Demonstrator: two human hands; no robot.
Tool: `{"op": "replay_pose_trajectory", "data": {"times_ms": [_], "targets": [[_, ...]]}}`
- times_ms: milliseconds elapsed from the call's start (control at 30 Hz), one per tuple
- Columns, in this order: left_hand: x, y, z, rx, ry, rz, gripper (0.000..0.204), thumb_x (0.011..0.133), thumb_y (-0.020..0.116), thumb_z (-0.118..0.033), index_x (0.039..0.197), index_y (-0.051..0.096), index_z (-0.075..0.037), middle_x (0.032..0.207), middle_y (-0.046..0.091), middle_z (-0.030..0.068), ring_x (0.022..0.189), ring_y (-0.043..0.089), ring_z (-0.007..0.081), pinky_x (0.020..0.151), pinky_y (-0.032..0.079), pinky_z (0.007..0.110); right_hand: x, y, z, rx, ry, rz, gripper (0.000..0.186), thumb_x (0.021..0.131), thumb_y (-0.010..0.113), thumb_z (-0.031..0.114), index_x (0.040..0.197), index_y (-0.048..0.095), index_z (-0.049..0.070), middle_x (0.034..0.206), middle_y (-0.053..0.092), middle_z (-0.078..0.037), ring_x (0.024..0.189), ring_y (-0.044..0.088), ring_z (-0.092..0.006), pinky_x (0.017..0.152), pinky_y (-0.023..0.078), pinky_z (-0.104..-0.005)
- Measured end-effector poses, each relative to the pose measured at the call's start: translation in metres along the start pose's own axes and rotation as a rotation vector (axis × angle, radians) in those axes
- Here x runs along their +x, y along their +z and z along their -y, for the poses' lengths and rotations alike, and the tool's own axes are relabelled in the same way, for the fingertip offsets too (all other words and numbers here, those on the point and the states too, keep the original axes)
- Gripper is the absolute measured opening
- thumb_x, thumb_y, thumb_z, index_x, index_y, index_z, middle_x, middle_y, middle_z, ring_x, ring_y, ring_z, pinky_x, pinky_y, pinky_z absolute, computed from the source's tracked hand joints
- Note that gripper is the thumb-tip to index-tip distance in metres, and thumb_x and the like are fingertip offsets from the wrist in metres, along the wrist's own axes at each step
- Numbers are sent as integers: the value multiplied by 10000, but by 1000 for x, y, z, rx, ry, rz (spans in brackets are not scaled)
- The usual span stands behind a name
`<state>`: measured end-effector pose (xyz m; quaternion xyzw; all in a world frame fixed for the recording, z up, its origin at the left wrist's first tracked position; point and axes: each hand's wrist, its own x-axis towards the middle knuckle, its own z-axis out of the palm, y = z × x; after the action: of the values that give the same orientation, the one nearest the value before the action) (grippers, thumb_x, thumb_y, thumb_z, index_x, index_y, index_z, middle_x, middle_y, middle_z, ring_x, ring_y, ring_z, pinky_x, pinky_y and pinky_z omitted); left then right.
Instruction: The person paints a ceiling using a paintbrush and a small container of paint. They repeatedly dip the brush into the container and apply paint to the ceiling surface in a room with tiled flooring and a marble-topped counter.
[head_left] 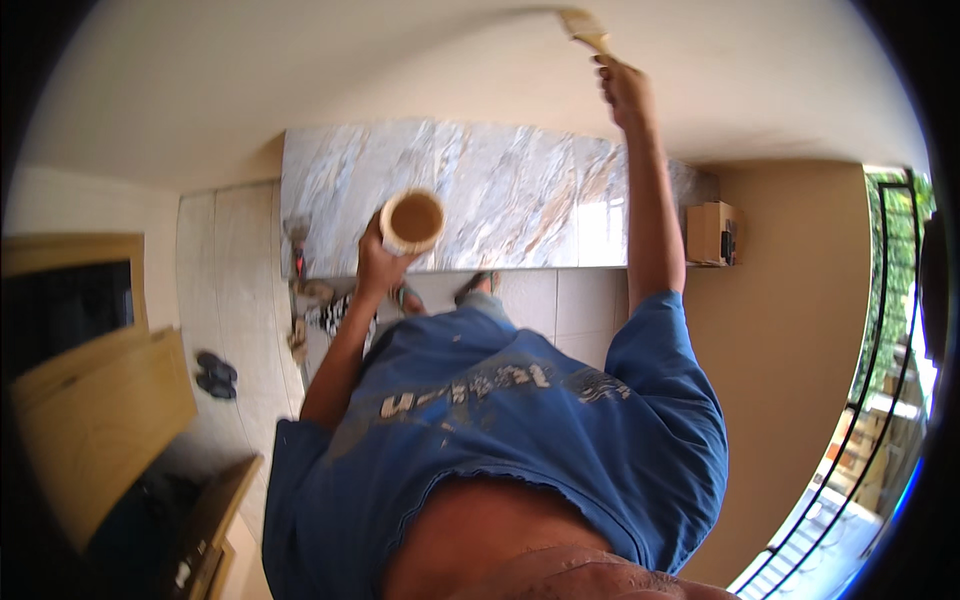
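A round tub of tan paint [413, 221] is held by my left hand [381, 258], its open top facing up, over the near part of a marbled countertop [480, 190]. My right arm stretches far up to the cream wall [400, 70]. In that raised right hand [626, 88] the fingers close round the handle of a paintbrush [583, 30]. The brush head lies at the wall's surface, beside a dark shadow; whether the bristles press on it I cannot tell.
A cardboard box [708, 232] stands at the counter's right end, and a scraper-like tool [297, 238] lies at its left end. Dark shoes [216, 375] rest on the floor at left, near wooden furniture [110, 420]. A barred window [880, 330] is at far right.
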<state>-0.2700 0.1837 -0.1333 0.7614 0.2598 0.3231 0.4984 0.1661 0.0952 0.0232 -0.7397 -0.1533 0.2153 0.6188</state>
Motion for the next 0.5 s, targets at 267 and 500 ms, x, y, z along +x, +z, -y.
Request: {"op": "replay_pose_trajectory", "data": {"times_ms": [267, 500], "targets": [[14, -21, 2, 78, 96, -33, 733, 675, 954, -249, 1274, 614, 0, 1199, 700, 186, 1106, 694, 325, 935, 559, 409, -174, -16, 47, -408, -229, 476, 283, 1053, 572, 227, 1168, 673, -12, 750, 645, 9, 549, 411, 4, 463, 290, -191], [20, -26, 4, 170, 170, -36, 757, 663, 945, -178, 1314, 597, -12, 1264, 673, 172, 1169, 662, 325, 968, 545, 402, -209, 47, 62, -704, -367, 695, 186, 938, 693, 142, 1066, 765, 27, 806, 733, -98, 714, 660, -165, 686, 528, -330]]}}
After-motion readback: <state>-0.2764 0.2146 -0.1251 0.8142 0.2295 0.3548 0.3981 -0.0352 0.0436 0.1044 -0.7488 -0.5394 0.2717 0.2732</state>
